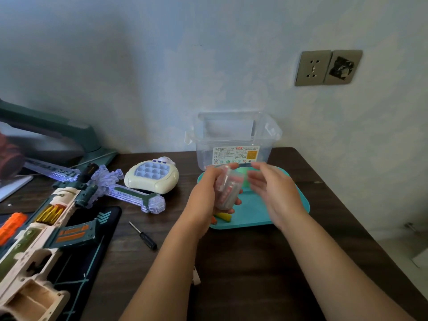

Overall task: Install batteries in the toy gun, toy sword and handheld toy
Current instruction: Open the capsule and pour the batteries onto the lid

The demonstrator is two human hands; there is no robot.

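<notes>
My left hand (209,188) grips a clear plastic bag of batteries (228,189) above the teal tray (257,216). My right hand (274,191) hovers just right of the bag, fingers spread, blurred and holding nothing. The cream toy gun (34,246) lies at the left on a dark mat. The transparent, lit toy sword (129,193) lies across the table beside it. The cream handheld toy (151,177) with round buttons sits behind the sword's hilt.
A black screwdriver (143,236) lies on the dark wooden table (243,262). A clear plastic box (234,140) stands behind the tray against the wall. Yellow and orange pieces (222,217) lie on the tray. A monitor arm (58,130) stands at the left rear.
</notes>
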